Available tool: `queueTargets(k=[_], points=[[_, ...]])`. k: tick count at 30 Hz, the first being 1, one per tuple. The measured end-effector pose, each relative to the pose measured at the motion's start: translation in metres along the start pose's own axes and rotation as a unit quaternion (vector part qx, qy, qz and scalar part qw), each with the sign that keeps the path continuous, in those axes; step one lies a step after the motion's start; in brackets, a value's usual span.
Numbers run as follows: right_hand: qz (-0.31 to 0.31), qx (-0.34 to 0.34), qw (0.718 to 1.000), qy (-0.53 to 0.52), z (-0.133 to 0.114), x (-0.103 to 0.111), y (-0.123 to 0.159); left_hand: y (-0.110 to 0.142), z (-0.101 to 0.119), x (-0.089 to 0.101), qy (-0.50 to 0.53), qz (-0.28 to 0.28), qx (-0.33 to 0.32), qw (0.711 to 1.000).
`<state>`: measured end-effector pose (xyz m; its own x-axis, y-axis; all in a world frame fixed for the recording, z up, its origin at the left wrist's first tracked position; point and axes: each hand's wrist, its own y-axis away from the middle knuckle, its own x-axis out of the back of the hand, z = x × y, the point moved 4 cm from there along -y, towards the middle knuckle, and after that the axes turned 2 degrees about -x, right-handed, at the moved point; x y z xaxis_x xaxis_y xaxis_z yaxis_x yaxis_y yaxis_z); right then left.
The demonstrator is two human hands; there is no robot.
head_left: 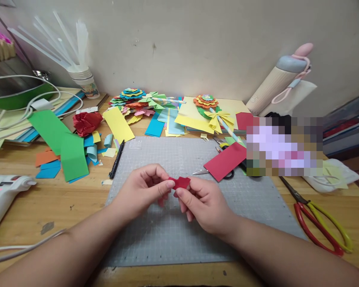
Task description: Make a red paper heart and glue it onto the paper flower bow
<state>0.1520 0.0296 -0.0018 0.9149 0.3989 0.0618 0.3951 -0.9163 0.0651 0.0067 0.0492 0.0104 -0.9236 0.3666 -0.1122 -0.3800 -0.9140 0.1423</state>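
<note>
A small cut piece of dark red paper [183,183] is pinched between my two hands, above the grey cutting mat [155,239]. My left hand [148,185] grips its left end with thumb and forefinger. On the other side, my right hand [205,203] pinches the paper's lower right part. The fingers cover much of its outline. Just beyond my right hand lies a red paper rectangle [225,161], on top of dark-handled scissors [201,172] whose blades poke out. A black pen [117,159] rests along the mat's left edge.
Red-and-yellow-handled scissors [317,223] lie at the right. A white glue gun [8,195] and its cable are at the left. Green paper strips [73,155], a crumpled red paper ball [87,122] and layered paper flowers [206,102] line the back. A tumbler [275,81] leans on the wall.
</note>
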Motion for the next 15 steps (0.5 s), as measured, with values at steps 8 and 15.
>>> queueTargets(k=[8, 15], points=[[-0.005, 0.029, 0.997, 0.073, 0.0, -0.002, 0.0, 0.003, 0.011, 0.0, -0.134, 0.002, -0.165, 0.977], [-0.184, -0.17, 0.899, -0.36, 0.022, -0.017, -0.008, 0.006, 0.021, 0.01, -0.206, 0.022, -0.315, 0.926]])
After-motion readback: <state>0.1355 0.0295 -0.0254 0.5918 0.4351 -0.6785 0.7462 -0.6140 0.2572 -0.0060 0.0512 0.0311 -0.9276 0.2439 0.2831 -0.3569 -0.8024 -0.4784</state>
